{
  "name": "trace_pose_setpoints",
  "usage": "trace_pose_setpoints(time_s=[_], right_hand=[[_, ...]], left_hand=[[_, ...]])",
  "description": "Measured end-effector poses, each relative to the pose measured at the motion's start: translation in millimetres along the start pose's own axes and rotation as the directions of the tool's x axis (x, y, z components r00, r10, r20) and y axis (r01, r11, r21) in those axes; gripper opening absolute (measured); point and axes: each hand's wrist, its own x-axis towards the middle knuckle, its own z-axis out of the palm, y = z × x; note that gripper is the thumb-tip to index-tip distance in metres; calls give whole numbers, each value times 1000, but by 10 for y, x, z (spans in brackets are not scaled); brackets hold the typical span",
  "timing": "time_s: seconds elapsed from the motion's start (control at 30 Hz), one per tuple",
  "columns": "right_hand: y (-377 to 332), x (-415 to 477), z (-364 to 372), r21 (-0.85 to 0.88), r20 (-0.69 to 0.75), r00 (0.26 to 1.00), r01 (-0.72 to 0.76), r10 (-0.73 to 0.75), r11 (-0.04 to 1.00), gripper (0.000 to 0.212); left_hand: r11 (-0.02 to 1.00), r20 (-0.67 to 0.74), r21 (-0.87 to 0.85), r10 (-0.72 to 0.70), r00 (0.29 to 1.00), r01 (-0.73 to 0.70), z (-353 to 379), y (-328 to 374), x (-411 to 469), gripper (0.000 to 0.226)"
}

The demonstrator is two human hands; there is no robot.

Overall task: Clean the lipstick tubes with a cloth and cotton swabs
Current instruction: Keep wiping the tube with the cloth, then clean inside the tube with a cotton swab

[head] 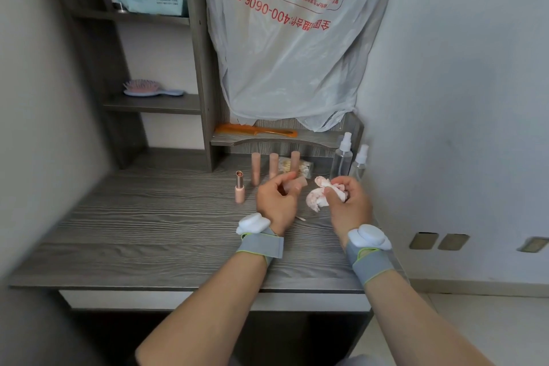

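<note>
Just right of the frame's centre, the left hand pinches a pink lipstick tube in curled fingers. It looks light, rigid and smooth, probably slippery, and best held round the barrel. Beside it the right hand grips a soft, stained cloth, bunched up. An uncapped lipstick stands left, and three upright tubes behind look easily toppled. Spray bottles crowd the right. A cotton swab lies nearer on the desk.

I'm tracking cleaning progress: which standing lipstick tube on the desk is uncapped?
The leftmost tube, standing alone in front: its top is open, showing the lipstick. The three tubes in the row behind it are capped.
</note>
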Motion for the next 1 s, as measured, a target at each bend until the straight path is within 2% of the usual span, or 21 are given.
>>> trace_pose_setpoints(time_s=[0.17, 0.33, 0.53, 0.6, 0.7, 0.8, 0.9, 1.0], right_hand=[[-10, 8, 11, -72, -27, 1000, -6, 4, 997, 14], [-10, 2, 21, -138, -16, 1000, -3, 0, 990, 21], [-74, -38, 21, -200, 37, 997, 77, -71, 977, 29], [-76, -63, 31, -228, 93, 991, 116, -97, 967, 28], [-92, -92, 54, -278, 250, 966, 142, -72, 950, 18], [-105, -114, 72, -403, 375, 920, 275, -116, 873, 14], [-113, -128, 70, -480, 449, 884, 364, -133, 798, 17], [-109, -115, 75, -544, 477, 874, 377, -93, 750, 15]], left_hand=[[999, -48, -31, -24, 999, 22, -54, 17, -37, 29], [998, -53, -57, -13, 999, 9, -170, 37, -68, 30], [984, -125, -152, -110, 986, 91, -223, 13, -65, 28], [981, -132, -170, -118, 984, 94, -218, -4, -56, 28], [976, -138, -199, -115, 984, 86, -211, -26, -45, 26], [973, -130, -212, -118, 984, 89, -204, -75, -20, 32], [977, -126, -199, -96, 987, 69, -198, -143, -15, 31], [977, -151, -204, -93, 984, 60, -201, -168, -2, 30]])
